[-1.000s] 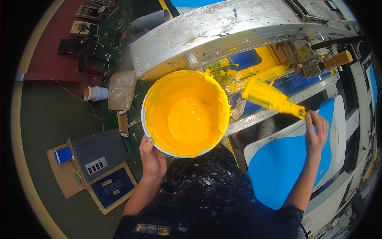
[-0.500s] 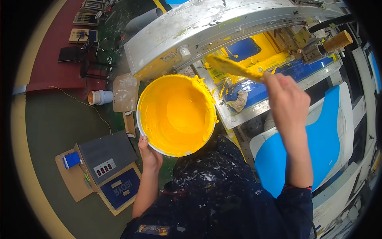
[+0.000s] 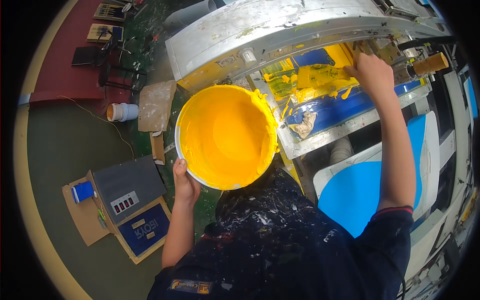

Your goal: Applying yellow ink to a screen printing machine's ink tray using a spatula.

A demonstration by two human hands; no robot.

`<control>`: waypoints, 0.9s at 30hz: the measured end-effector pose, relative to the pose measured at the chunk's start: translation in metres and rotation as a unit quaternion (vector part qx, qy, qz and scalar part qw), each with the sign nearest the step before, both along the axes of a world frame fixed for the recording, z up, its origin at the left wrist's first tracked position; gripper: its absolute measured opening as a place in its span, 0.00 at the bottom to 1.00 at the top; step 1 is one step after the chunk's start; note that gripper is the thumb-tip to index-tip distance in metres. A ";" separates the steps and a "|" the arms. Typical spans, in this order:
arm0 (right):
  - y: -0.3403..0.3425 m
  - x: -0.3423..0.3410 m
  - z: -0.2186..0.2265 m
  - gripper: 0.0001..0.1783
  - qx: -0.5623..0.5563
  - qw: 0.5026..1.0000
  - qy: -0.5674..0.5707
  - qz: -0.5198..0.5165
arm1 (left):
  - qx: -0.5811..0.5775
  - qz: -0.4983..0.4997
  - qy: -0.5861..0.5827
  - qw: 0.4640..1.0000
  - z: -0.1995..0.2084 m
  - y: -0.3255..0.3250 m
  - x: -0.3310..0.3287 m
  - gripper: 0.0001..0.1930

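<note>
My left hand (image 3: 185, 181) grips the near-left rim of a white bucket (image 3: 178, 142), whose inside is coated with thick yellow ink (image 3: 225, 130). The bucket tilts so its mouth faces me. My right hand (image 3: 372, 75) is closed round the end of an ink-covered spatula (image 3: 320, 76). Its flat blade lies low over the blue screen printing frame (image 3: 340, 107), among smears of yellow ink; whether it touches the mesh I cannot tell. A crumpled, pale rag (image 3: 305, 125) lies at the screen's near-left corner.
A long metal machine beam (image 3: 280, 30) spans behind the screen. Right of me is a white platen with a bright blue shape (image 3: 350, 195). On the left stand a grey box (image 3: 130, 187), a framed blue screen (image 3: 147, 230) and a small white bucket (image 3: 122, 112). A brown roll (image 3: 430, 65) juts out far right.
My right hand has moved away and to the right, bringing the spatula from above the screen's edge down over the inky mesh. The left hand still holds the bucket, nearly in place.
</note>
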State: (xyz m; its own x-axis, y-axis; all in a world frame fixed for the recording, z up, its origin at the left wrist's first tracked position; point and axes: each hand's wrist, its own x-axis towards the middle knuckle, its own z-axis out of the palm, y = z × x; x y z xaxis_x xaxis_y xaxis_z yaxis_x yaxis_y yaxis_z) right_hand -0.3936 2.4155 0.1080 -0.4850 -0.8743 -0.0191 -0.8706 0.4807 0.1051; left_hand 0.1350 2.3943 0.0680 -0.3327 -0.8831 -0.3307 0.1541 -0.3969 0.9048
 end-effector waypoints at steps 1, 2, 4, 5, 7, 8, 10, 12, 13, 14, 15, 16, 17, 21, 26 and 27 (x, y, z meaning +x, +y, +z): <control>-0.011 -0.007 -0.001 0.22 0.025 0.999 -0.021 0.009 | -0.001 -0.003 0.005 1.000 0.000 0.000 0.001 0.36; -0.022 -0.014 -0.003 0.24 0.051 0.998 -0.043 0.017 | -0.002 -0.005 0.009 1.000 0.000 0.000 0.000 0.35; -0.036 -0.020 -0.022 0.21 0.020 0.997 -0.059 0.034 | -0.011 -0.005 0.018 1.000 0.000 -0.001 -0.003 0.35; -0.042 -0.017 -0.031 0.21 0.027 0.996 -0.081 0.031 | -0.005 0.009 0.021 1.000 0.000 0.001 -0.004 0.37; -0.055 -0.012 -0.056 0.21 0.033 0.994 -0.102 0.032 | -0.001 0.026 0.024 0.999 0.000 0.001 -0.004 0.39; -0.061 -0.013 -0.073 0.23 0.034 0.989 -0.138 0.032 | -0.004 0.025 0.023 0.999 -0.001 0.001 -0.004 0.39; -0.069 -0.016 -0.097 0.24 0.036 0.983 -0.176 0.036 | -0.008 0.029 0.018 0.999 -0.001 0.003 -0.004 0.40; -0.074 -0.022 -0.113 0.27 -0.116 0.980 -0.124 0.102 | -0.019 0.032 0.021 0.999 -0.002 0.002 -0.005 0.40; -0.078 -0.029 -0.117 0.31 -0.239 0.948 -0.086 0.191 | -0.018 0.029 0.019 0.999 -0.004 0.000 -0.003 0.40; -0.086 -0.036 -0.122 0.31 -0.239 0.949 -0.087 0.187 | -0.022 0.020 0.025 0.999 -0.008 -0.002 -0.001 0.38; -0.091 -0.041 -0.125 0.33 -0.228 0.950 -0.101 0.191 | -0.024 0.011 0.031 0.999 -0.009 -0.002 0.000 0.36; -0.095 -0.039 -0.122 0.35 -0.218 0.949 -0.115 0.198 | -0.022 0.011 0.028 0.999 -0.008 -0.002 0.000 0.36; -0.097 -0.037 -0.121 0.29 -0.238 0.938 -0.145 0.206 | -0.015 0.005 0.041 0.999 -0.007 -0.002 0.000 0.36; -0.083 -0.053 -0.127 0.24 -0.192 0.932 -0.240 0.190 | -0.020 0.006 0.032 0.999 -0.007 -0.003 0.002 0.36; -0.031 -0.045 -0.106 0.22 -0.139 0.939 -0.289 0.120 | -0.024 0.011 0.038 0.999 -0.009 -0.002 0.001 0.36; -0.018 -0.040 -0.096 0.22 -0.119 0.939 -0.309 0.094 | -0.024 0.009 0.032 0.999 -0.007 -0.002 0.001 0.38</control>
State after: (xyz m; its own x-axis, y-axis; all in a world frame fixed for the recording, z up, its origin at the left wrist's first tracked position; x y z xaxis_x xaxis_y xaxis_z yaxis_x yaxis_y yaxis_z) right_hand -0.4335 2.3979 0.0124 -0.2817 -0.9587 -0.0382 -0.8022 0.2572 -0.5389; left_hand 0.1360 2.3923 0.0614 -0.3354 -0.9038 -0.2658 0.2182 -0.3490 0.9114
